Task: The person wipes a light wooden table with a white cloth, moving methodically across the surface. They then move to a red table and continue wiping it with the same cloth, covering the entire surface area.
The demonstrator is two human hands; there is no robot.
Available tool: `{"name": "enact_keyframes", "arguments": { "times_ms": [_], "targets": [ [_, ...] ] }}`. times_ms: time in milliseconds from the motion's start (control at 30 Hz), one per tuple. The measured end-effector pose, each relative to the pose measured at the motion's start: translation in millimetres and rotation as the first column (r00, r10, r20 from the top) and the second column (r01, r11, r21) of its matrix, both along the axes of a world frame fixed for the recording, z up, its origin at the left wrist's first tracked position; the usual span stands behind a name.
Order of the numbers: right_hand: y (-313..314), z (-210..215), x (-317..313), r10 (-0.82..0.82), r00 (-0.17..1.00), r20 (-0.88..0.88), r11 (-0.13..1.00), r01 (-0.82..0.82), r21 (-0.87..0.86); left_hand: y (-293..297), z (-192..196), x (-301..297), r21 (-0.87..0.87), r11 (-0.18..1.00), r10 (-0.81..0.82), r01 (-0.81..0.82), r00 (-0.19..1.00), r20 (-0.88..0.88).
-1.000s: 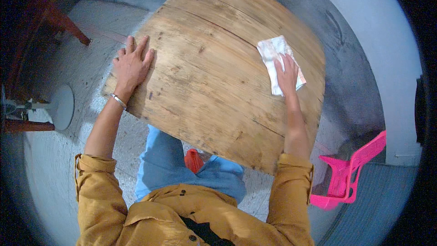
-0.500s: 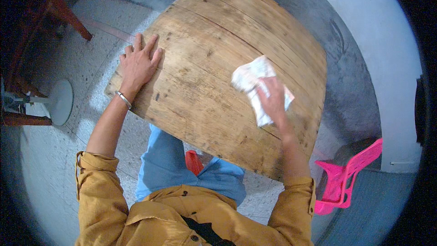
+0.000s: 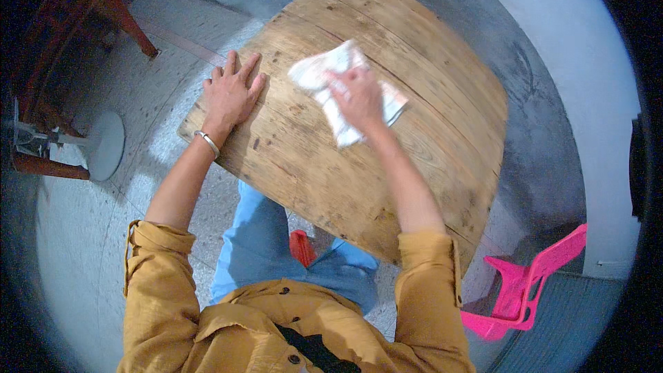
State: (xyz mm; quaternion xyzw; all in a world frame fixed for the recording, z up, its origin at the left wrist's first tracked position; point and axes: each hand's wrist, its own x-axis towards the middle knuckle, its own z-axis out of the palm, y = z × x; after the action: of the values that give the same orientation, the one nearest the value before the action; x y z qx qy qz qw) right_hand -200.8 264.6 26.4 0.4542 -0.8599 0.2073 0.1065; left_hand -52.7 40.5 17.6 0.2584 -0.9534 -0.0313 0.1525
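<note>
A round wooden plank table (image 3: 414, 48) fills the middle of the view. My right hand (image 3: 358, 97) presses flat on a crumpled white cloth (image 3: 314, 72) near the table's centre, fingers spread over it. My left hand (image 3: 231, 93) lies flat and open on the table's left edge, a thin bracelet on its wrist. Both arms wear mustard-yellow sleeves rolled to the elbow.
A pink plastic chair (image 3: 528, 287) stands at the lower right. Dark red wooden furniture (image 3: 69, 34) and a round metal stand base (image 3: 103, 145) are at the left on the speckled floor. A pale wall (image 3: 587, 62) curves along the right. A red object (image 3: 302, 247) shows below the table edge.
My right hand has slid the white cloth from the table's right side leftward to its middle. My left hand has stayed on the left edge.
</note>
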Motion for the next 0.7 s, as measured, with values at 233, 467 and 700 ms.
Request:
{"name": "enact_keyframes", "arguments": {
  "times_ms": [233,467,700],
  "targets": [
    [122.5,19.3,159.0,0.196,0.974,0.117,0.980,-0.198,0.011,2.3,-1.6,-2.4,-0.003,1.000,-0.020,0.020,1.000,-0.011],
    [256.0,-4.6,94.4,-0.447,0.892,0.075,0.891,0.451,-0.049,0.7,-1.9,1.1,-0.015,1.000,0.023,-0.023,0.999,-0.023],
    [182.1,-9.2,26.1,-0.463,0.886,0.021,0.882,0.463,-0.092,6.1,4.6,-3.5,0.046,0.999,-0.012,0.012,1.000,0.008]
  ]
}}
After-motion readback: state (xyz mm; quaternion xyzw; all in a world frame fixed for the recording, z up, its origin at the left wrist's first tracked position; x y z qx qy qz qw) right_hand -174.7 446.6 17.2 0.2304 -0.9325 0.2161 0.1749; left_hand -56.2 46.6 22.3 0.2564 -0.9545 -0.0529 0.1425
